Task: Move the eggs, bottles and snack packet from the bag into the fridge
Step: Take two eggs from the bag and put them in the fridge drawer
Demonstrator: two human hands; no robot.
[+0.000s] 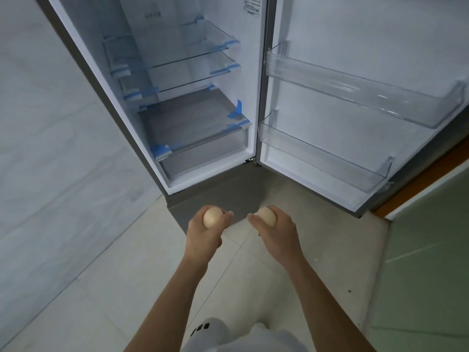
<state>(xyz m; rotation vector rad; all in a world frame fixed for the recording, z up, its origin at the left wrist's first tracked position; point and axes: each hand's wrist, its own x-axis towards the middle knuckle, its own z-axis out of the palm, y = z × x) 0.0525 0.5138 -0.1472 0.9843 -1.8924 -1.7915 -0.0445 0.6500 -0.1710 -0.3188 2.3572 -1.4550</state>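
Head view: egg (212, 217) cupped in left hand (205, 231), egg (267, 216) in right hand (278, 231); shells judged fragile, light grip advised.

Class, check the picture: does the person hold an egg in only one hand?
No, the left hand grips one egg and the right hand grips another egg.

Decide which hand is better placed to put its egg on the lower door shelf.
Right, probably: the right hand with its egg is nearer the lower door shelf; the left hand would reach across.
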